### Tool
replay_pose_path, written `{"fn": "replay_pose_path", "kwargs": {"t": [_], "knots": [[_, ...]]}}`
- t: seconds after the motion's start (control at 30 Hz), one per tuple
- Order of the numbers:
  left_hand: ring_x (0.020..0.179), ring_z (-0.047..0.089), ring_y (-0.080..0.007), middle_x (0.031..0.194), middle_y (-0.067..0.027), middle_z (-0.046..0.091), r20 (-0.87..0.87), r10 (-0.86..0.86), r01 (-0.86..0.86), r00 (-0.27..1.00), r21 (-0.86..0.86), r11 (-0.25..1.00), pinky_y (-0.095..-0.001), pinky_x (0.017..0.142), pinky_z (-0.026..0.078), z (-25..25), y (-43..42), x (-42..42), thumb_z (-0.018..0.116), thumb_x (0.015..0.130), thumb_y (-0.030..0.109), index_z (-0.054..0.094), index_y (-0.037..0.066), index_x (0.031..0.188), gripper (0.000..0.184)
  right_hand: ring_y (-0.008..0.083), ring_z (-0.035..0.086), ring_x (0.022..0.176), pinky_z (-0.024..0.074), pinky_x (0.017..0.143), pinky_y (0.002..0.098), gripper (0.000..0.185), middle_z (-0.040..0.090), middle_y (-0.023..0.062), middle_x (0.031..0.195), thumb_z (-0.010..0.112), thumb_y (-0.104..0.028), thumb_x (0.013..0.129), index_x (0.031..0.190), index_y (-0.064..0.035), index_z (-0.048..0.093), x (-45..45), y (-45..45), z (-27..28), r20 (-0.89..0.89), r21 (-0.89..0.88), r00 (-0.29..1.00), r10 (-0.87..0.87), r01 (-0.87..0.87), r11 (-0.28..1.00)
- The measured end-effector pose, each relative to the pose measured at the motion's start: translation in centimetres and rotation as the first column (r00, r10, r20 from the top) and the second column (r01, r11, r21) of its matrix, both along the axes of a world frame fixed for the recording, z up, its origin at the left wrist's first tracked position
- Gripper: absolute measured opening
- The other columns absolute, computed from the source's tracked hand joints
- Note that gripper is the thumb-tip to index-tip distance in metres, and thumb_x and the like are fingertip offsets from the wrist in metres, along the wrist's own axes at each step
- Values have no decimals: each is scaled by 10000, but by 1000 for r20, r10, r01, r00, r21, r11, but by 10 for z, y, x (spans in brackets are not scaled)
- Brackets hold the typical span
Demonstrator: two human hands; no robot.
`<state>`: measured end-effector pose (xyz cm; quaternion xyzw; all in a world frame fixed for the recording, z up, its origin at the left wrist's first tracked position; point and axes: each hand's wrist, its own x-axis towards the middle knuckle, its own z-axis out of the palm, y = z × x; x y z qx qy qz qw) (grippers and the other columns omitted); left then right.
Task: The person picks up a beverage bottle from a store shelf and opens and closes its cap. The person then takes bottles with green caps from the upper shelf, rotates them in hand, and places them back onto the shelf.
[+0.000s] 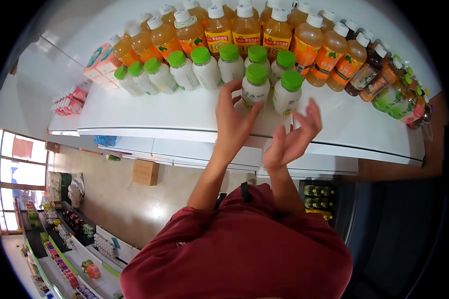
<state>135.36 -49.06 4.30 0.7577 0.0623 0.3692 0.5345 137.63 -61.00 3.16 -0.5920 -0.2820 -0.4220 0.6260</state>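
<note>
"What is the left hand [237, 119] doing?"

"It curls half-closed about the left front bottle [255, 91], fingers at its side and thumb across its lower front. Whether it truly grips, one cannot tell."

"And the right hand [295, 137]?"

"Open, fingers loosely bent, holding nothing, just below the right front bottle [287, 101]."

"Where do those two stand?"

"Upright on the white shelf [164, 115], side by side, before a row of green-capped bottles [207, 74]. Behind that row stand white-capped amber bottles [247, 27]."
</note>
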Motion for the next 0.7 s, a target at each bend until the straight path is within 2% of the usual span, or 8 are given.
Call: {"fn": "replay_pose_path", "kwargs": {"t": [0.07,0.17,0.27,0.37,0.5,0.6,0.67,0.7], "knots": [[1196,631,-259,1261,-177,640,-19,19,-19,1000,-7,1000,-424,1000,548,2,-3,2,843,809,33,521,-16,1333,617,426,390,1416,280,1194,526,413,372,300,1535,580,-113,897,1270,48,506,10,-8,7,-113,-61,991,-78,71,996],[1202,632,-262,1258,-173,647,-21,34,-34,999,-8,999,-429,1002,553,1,-4,2,848,808,40,519,-21,1322,614,421,353,1452,264,1206,521,524,296,293,1577,571,-23,873,1369,20,406,19,-13,-3,-312,-48,935,167,-191,980],[1224,627,-265,1279,-180,645,-39,16,-17,999,-20,1000,-443,1027,545,5,-4,0,841,814,30,518,-27,1336,616,415,350,1467,248,1217,523,578,320,304,1566,539,58,857,1401,-3,354,21,-7,-14,-306,50,907,288,-287,957],[1248,617,-266,1305,-187,636,-39,-19,18,999,-29,999,-451,1051,534,5,-2,-1,828,821,11,521,-33,1348,611,405,369,1463,252,1218,523,557,334,315,1560,526,70,864,1384,-9,342,22,-7,-15,-290,82,890,352,-343,936],[1250,615,-263,1327,-182,627,-34,-31,29,999,-53,998,-441,1057,532,3,-1,0,828,811,-7,525,-37,1366,634,398,385,1455,286,1202,514,459,352,322,1556,539,55,879,1313,-13,406,22,-9,-21,-301,55,887,351,-351,935],[1241,618,-255,1337,-173,622,-32,-16,14,999,-53,998,-423,1050,535,-1,1,0,841,799,-2,524,-36,1385,667,396,388,1451,301,1194,501,415,355,297,1570,560,32,891,1288,-17,448,19,-12,-18,-337,-20,895,291,-316,949],[1246,616,-282,1348,-166,618,-48,21,-20,999,23,1000,-414,1038,527,-2,3,-5,850,783,12,527,-23,1391,689,381,395,1442,348,1168,498,382,353,248,1593,628,-59,904,1263,-36,501,7,-13,-15,-399,30,901,171,-174,984],[1249,615,-295,1353,-162,616,-55,66,-62,996,68,996,-409,1031,523,-1,6,-10,854,775,19,529,-16,1394,700,397,428,1421,342,1175,530,364,436,283,1531,646,-172,964,1276,-34,517,5,-10,-14,-254,58,966,50,-37,998]]}}
